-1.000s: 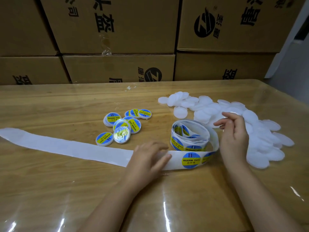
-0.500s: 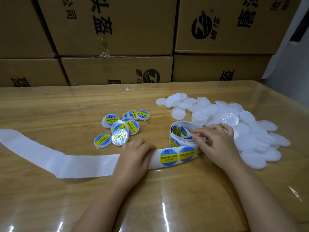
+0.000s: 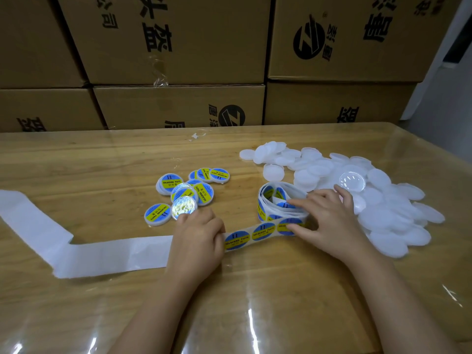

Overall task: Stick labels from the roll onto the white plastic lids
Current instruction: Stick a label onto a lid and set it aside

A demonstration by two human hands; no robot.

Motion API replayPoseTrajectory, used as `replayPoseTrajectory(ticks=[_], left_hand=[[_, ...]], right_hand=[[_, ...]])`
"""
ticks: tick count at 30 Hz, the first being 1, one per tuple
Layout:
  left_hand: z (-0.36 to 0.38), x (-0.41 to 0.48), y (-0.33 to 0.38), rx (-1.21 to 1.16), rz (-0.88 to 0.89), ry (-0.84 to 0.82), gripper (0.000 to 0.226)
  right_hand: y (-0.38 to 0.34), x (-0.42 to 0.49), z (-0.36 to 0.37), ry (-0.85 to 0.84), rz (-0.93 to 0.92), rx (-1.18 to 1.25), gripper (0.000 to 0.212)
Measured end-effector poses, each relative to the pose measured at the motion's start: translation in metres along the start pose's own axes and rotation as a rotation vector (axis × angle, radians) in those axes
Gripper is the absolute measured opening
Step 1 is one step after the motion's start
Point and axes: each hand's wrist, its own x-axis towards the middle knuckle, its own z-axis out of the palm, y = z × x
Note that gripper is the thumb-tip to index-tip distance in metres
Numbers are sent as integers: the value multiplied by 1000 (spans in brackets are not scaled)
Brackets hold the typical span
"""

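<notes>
- Wooden desk (image 3: pixel 76 159) under a glossy clear cover is carrying everything.
- Near its middle the label roll (image 3: pixel 278 198) is sitting loosely coiled on edge, and its strip (image 3: pixel 255 233) is running left with three blue-and-yellow labels showing.
- The right hand (image 3: pixel 329 221) is gripping the roll's near side, with the thumb pressing the outside and the forefinger reaching over the top.
- The left hand (image 3: pixel 196 241) is clamping the strip with curled fingers (image 3: pixel 201 223), right beside the last label.
- Bare backing paper (image 3: pixel 102 254) is trailing from under that hand toward the desk's left edge, kinking on the way.
- White lids (image 3: pixel 393 221) are lying heaped just right of the roll, with one clear glossy lid on top.
- Labelled lids (image 3: pixel 166 183) are clustering just beyond the left hand, some of them overlapping.
- Cardboard boxes (image 3: pixel 178 106) are standing stacked behind the desk.
</notes>
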Motion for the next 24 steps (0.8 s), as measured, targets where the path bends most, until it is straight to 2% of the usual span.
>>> replayPoseTrajectory(ticks=[7, 11, 14, 16, 17, 19, 22, 24], left_hand=[[1, 0, -1, -6, -6, -11, 28], [1, -2, -3, -188, -101, -13, 34], [5, -3, -1, -295, -121, -50, 32], [9, -5, 1, -312, -90, -76, 22], [11, -5, 1, -320, -82, -85, 19], [14, -5, 2, -376, -111, -92, 15], [16, -5, 1, -488, -194, -95, 18], [17, -4, -1, -551, -280, -126, 26]], right_hand=[[2, 3, 9, 117, 78, -97, 51], [0, 5, 11, 150, 127, -6, 49], [4, 8, 9, 282, 328, 115, 44], [11, 9, 7, 343, 513, 28, 35], [14, 8, 6, 312, 596, -43, 37], [19, 4, 6, 147, 688, -168, 40], [21, 0, 11, -71, 683, -291, 34], [23, 0, 12, -117, 672, -322, 33]])
